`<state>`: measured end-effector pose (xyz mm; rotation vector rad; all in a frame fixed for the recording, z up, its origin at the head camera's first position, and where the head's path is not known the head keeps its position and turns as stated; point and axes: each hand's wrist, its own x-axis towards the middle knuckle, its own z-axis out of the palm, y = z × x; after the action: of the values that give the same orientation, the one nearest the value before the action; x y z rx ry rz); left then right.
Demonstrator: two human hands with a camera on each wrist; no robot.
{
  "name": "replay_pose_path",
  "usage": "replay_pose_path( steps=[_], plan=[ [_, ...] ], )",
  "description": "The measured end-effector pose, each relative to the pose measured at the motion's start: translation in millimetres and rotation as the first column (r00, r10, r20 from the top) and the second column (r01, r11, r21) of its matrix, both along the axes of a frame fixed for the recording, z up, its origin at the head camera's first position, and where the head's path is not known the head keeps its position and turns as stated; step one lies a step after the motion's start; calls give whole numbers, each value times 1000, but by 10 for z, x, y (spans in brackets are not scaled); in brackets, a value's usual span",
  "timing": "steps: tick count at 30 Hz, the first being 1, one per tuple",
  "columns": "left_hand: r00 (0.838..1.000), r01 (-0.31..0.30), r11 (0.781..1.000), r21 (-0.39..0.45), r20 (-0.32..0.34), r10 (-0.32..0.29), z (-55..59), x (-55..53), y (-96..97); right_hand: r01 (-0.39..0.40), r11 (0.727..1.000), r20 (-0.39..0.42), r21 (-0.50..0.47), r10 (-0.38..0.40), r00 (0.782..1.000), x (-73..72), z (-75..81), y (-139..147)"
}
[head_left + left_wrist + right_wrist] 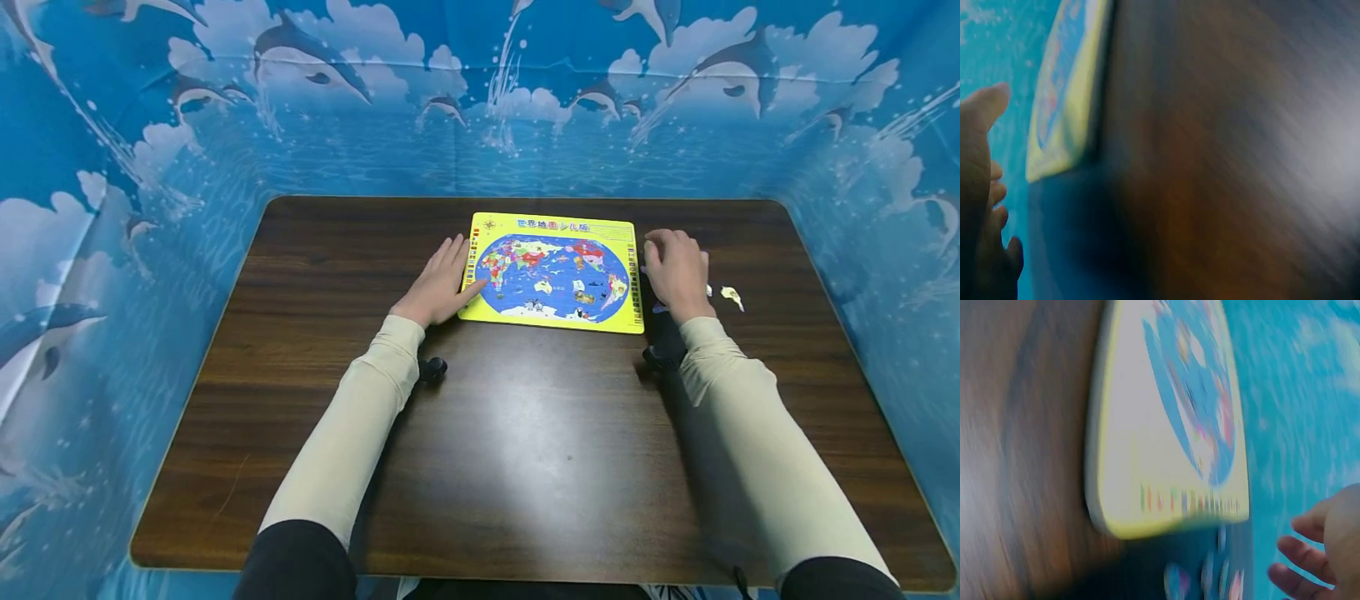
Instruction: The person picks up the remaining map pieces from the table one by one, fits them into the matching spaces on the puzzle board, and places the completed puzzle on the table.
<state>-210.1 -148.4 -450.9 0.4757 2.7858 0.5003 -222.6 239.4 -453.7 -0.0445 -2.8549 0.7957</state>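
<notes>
A yellow world-map puzzle board (555,323) with a blue oval map lies flat at the back middle of the table. My left hand (438,287) is at its left edge with straight fingers, the thumb overlapping the border in the head view. Just beyond the right edge is my right hand (678,271), its fingers loosely bent. The right wrist view shows those fingers (1300,559) apart with nothing between them. Small loose puzzle pieces lie beside and partly under the right hand, among them a pale yellow piece (732,297) and a purplish piece (1177,581).
The dark wooden table (525,467) has rounded corners and reflects light in front of the board. A blue dolphin-print cloth (360,133) hangs close behind it and along both sides. Both wrist views are blurred.
</notes>
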Motion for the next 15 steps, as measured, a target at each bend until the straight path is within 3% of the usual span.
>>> replay_pose_path(
  steps=[3, 6, 9, 15],
  plan=[
    [998, 19, 999, 38, 57, -21, -106, 87, -143, 73, 997, 27, -28, -72, 997, 37, -25, 236],
    [995, 51, 997, 65, 82, -56, -180, 122, -202, 93, 995, 83, -24, -91, 992, 49, -61, 444],
    [993, 75, 995, 69, 88, -81, -227, 141, -223, 79, 997, 143, -3, -78, 987, 56, -88, 556],
    [994, 65, 996, 60, 85, -70, -257, 170, -245, 24, 999, 233, 46, -35, 972, 45, -85, 583]
  ],
)
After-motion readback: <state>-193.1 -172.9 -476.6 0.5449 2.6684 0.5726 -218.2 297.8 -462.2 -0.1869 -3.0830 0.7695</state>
